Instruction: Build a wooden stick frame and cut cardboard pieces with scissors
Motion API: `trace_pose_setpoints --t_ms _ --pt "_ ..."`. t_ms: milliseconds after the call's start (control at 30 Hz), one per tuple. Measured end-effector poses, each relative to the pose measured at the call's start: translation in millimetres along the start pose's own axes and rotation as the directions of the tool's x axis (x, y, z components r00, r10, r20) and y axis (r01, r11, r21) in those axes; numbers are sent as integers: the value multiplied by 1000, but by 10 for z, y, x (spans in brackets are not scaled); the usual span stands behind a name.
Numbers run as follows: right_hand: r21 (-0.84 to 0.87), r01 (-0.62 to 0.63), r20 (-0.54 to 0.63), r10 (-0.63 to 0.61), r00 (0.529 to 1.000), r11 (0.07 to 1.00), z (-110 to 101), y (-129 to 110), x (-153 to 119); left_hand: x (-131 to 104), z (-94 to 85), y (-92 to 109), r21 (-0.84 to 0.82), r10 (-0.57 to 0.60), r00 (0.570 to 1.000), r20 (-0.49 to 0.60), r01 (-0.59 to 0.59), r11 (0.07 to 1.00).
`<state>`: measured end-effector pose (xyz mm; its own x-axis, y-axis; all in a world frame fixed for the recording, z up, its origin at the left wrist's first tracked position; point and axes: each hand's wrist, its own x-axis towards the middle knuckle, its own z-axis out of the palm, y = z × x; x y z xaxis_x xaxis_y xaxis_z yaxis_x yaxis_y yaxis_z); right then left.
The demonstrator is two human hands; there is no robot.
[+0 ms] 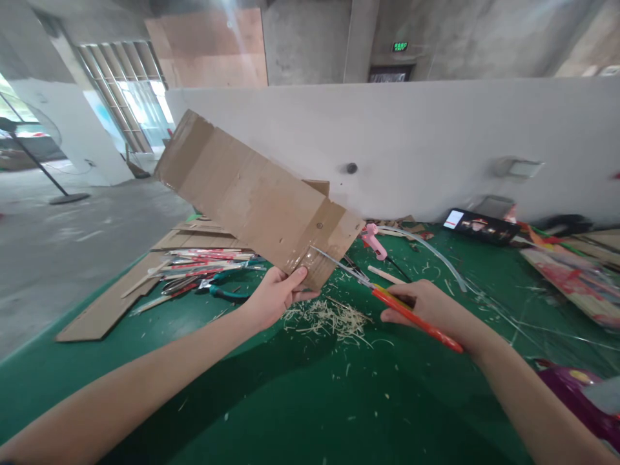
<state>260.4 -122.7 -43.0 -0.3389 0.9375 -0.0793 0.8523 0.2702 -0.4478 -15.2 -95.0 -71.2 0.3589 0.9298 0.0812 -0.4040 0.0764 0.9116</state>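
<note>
Two bare hands work above a green tabletop (271, 400). The left hand (277, 298) is clamped on the lower edge of a long brown cardboard piece (252, 194), its thumb on the taped face and its fingers behind. The cardboard is held up off the table, slanting to the upper left. The right hand (429, 311) is closed around the red and yellow handles of the metal scissors (411, 318), one blade lying across the cardboard near the left thumb; how far the blades are parted is hard to tell.

Below the cardboard lies a loose heap of pale, thin shavings (334, 320). Teal-handled pliers (225, 294) and red-and-white wrapped sticks (203, 263) lie left of the left hand, beside flat cardboard strips (109, 303). A pink glue gun (374, 243) sits beyond the scissors, near a clear curved tube (436, 250) and, farther right, a black phone (479, 226) with a lit screen. The raised cardboard blocks part of the white wall (411, 142).

Both forearms reach in from the lower corners, slanting inward and forward.
</note>
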Motion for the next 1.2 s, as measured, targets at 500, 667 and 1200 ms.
trace_pose_setpoints --t_ms 500,667,1200 --pt "-94 66 -103 -76 992 993 68 -125 -21 13 -63 29 -15 22 1000 -8 -22 1000" --pt "-145 44 -105 -60 993 988 119 -115 -1 3 -52 53 5 16 1000 -20 -16 1000" --pt "-154 42 -60 -52 997 987 281 -42 71 30 -52 114 -16 147 966 -214 -154 988"
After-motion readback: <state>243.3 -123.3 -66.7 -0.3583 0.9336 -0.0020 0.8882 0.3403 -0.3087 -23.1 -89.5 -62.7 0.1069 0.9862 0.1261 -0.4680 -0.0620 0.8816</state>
